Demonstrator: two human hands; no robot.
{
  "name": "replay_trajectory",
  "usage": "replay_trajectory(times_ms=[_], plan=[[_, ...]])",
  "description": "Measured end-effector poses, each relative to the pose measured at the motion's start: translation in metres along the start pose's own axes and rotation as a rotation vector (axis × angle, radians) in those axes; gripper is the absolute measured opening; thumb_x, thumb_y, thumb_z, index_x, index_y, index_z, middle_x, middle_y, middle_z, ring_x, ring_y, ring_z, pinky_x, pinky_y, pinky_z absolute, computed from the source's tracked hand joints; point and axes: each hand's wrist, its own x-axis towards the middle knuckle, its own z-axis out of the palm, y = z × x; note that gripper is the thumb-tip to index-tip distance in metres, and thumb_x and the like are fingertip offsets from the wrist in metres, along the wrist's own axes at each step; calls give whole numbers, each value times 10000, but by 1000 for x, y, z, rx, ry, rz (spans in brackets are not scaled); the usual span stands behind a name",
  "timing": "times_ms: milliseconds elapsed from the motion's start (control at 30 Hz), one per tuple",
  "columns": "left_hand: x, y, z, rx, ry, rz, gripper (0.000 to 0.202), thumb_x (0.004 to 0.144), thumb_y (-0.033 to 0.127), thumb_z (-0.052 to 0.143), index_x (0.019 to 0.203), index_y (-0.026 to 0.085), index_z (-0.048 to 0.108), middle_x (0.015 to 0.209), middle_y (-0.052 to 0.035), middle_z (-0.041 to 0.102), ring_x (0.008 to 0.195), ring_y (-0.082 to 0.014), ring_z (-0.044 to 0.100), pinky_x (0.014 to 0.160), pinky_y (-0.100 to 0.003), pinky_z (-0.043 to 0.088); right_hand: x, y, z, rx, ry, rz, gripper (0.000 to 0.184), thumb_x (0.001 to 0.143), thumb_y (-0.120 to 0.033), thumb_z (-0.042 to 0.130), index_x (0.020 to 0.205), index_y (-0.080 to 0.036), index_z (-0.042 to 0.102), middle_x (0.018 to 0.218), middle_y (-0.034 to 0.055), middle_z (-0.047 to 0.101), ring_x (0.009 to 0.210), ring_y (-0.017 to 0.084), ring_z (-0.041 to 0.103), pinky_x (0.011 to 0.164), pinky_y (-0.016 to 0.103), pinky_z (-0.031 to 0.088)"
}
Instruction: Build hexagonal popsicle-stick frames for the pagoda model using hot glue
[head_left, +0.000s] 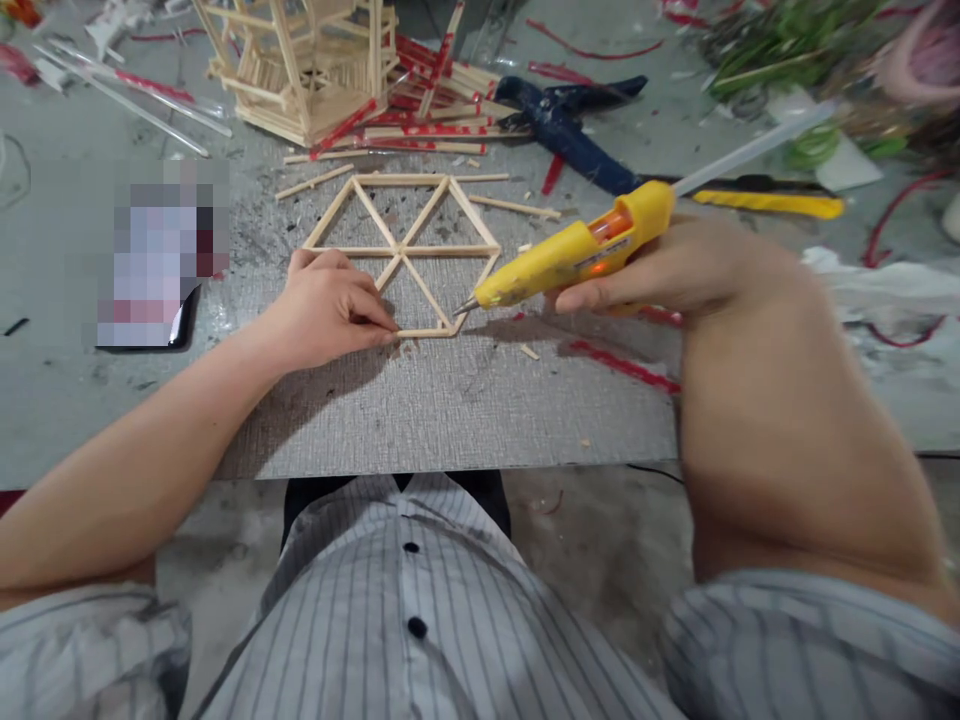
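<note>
A flat hexagonal frame of thin wooden sticks [442, 250], with spokes meeting at its middle, lies on the grey table [480, 420]. My left hand [330, 305] covers the frame's lower left part, its fingertips pinching the bottom stick. Wrapped in my right hand [667, 265] is a yellow hot glue gun [570, 255], its orange light lit and a long clear glue stick [757, 145] jutting out of the back. The gun's metal nozzle points left and sits close beside the frame's lower right corner; whether it touches the wood I cannot tell.
Behind the frame stand a wooden stick structure [307, 75], a pile of red-wrapped sticks [442, 110] and dark blue clippers [577, 140]. A yellow utility knife [772, 202] lies beyond my right hand. At left is a blurred phone [150, 270]. Greenery [787, 60] lies at back right.
</note>
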Motion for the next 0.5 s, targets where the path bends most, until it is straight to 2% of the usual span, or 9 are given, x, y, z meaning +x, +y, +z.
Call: replay_trajectory(times_ms=[133,333,500], plan=[[1,0,1,5,11,37,241,844,459,606,812,296,780,811,18,742,1055,-254,561,1062,-519,249,1,5,1,11,-44,-60,276,627,-423,851,822,-253,756,716,-58,676,664,114,634,602,239,566],[3,3,-3,-115,18,6,261,878,362,536,800,234,750,794,0,734,832,-180,642,995,-438,393,0,0,3,-1,-31,-64,316,579,-477,881,786,-262,777,697,-23,692,584,124,613,495,236,562],[-2,3,-13,-105,113,-26,236,831,353,571,878,234,770,944,-42,737,1021,-248,605,965,-460,404,-1,-1,-1,-31,-15,-33,344,554,-510,887,810,-298,799,726,-10,721,610,135,642,473,220,552]])
